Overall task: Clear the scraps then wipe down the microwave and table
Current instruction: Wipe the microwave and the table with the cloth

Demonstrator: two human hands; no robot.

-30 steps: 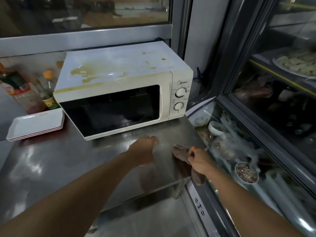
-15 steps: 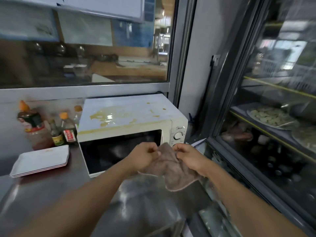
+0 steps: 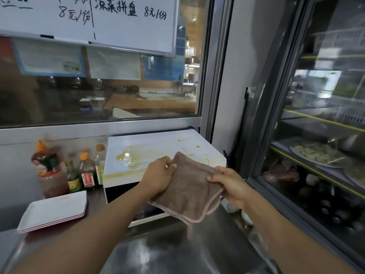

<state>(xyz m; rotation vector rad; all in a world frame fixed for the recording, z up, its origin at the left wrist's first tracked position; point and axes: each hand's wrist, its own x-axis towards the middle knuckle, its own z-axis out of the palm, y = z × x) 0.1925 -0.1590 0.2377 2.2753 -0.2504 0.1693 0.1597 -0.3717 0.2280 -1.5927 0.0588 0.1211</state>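
A person holds a brown terry cleaning cloth (image 3: pixel 189 190) spread in front of a white box-shaped microwave oven (image 3: pixel 158 153), the left hand (image 3: pixel 158 177) pinching its upper left edge, the right hand (image 3: pixel 230 184) gripping its right edge. Yellowish spilled liquid (image 3: pixel 127 159) pools on the microwave's top. Left of the microwave stand sauce bottles (image 3: pixel 49 171) and stacked white rectangular trays (image 3: pixel 54 211) on the stainless steel table (image 3: pixel 177 252).
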